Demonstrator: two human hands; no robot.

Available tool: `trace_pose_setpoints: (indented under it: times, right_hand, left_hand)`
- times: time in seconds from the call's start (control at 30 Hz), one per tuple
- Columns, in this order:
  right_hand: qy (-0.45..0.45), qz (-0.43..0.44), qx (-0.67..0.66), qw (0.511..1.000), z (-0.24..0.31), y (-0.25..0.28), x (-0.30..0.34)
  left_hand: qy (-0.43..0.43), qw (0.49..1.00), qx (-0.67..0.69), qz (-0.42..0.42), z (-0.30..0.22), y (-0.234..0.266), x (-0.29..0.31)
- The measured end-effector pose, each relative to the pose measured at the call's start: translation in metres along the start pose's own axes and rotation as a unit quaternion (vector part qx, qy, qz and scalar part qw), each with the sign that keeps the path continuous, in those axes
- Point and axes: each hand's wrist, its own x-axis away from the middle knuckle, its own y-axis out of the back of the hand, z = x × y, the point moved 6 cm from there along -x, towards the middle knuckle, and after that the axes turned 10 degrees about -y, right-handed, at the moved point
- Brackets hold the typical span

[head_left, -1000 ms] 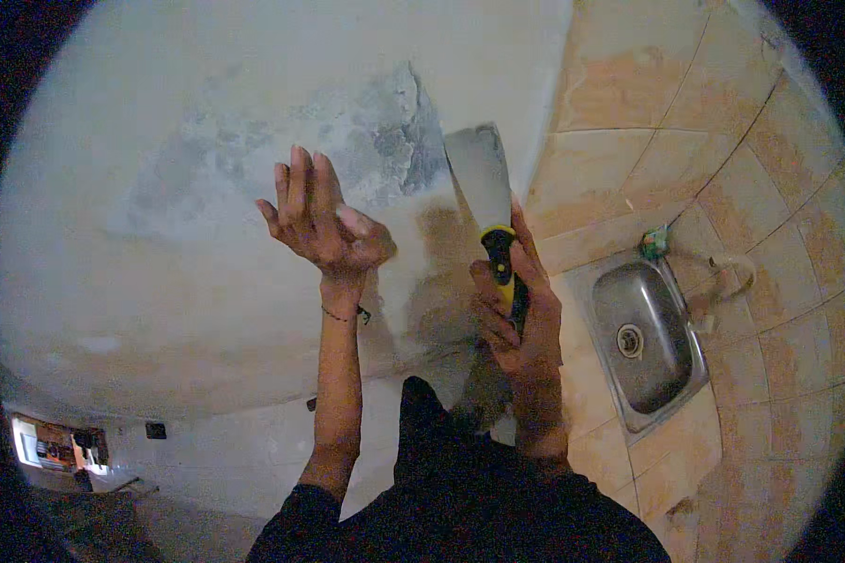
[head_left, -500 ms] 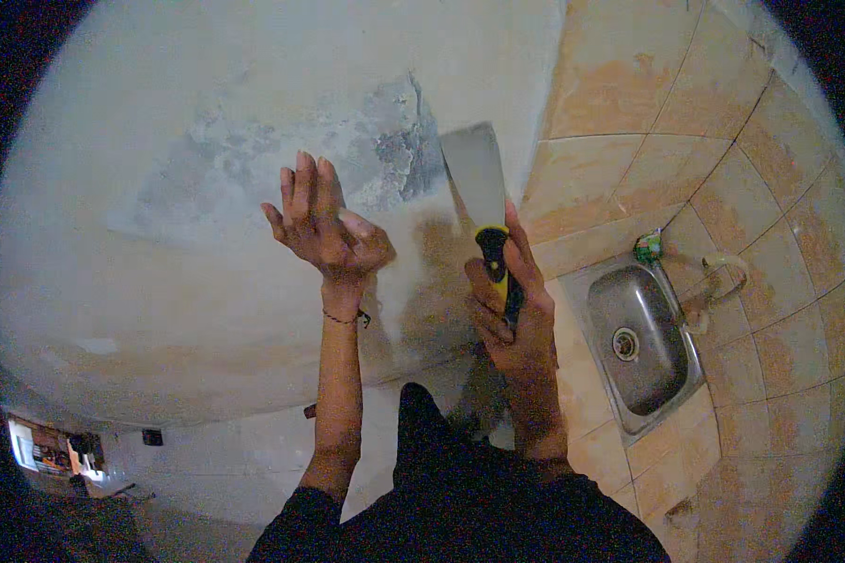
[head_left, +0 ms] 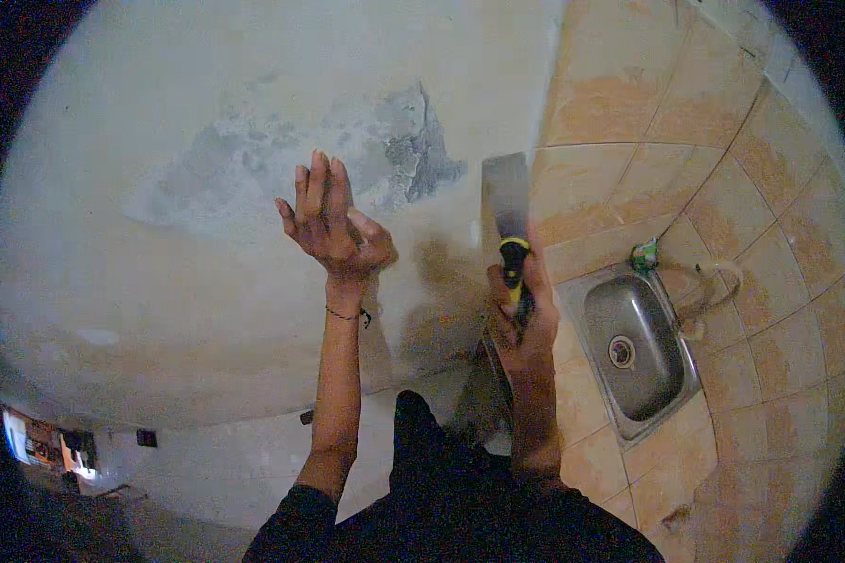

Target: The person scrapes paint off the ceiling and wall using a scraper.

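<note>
My right hand is wrapped round the black and yellow handle of a putty knife. Its wide metal blade points up, close to where the painted wall meets the tiles. My left hand is raised with fingers stretched out, holding nothing, in front of the pale wall; whether it touches the wall I cannot tell. Behind and above that hand is a rough grey patch of bare plaster. At the patch's right end the surface is cracked and flaking.
To the right, a steel sink is set in a tiled counter. A green packet stands at the sink's far corner, beside a pale curved tap. Orange-beige tiles cover the right wall. A bright opening shows at lower left.
The putty knife in my right hand has moved right and slightly down, away from the flaking edge, and its blade is more upright. My left hand stays in nearly the same place.
</note>
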Motion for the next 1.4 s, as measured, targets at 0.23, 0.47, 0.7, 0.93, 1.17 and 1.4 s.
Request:
trace_pose_setpoints:
  times: [0.23,0.47,0.7,0.93,1.17,1.4]
  right_hand:
    - [0.364,-0.048,0.525,0.768,0.023,-0.042,0.001]
    - [0.279,-0.067,0.636,0.716,-0.001,-0.042,0.001]
    - [-0.036,0.062,0.294,0.953,-0.009,-0.039,0.011]
    - [-0.289,0.302,-0.344,0.841,-0.029,-0.031,-0.011]
    - [-0.314,0.327,-0.378,0.807,-0.029,-0.039,-0.018]
    - [-0.301,0.285,-0.35,0.84,-0.027,-0.039,-0.018]
  left_hand:
    - [-0.001,1.0,-0.015,0.015,-0.003,-0.003,0.001]
    - [-0.009,1.0,-0.017,0.005,0.001,-0.002,0.003]
    - [-0.012,1.0,-0.009,0.008,0.001,-0.003,0.003]
    - [-0.016,1.0,-0.014,0.006,-0.002,-0.002,-0.001]
    - [-0.01,0.999,-0.027,0.013,-0.002,-0.002,0.001]
    - [-0.018,1.0,-0.014,0.009,-0.002,0.002,0.0]
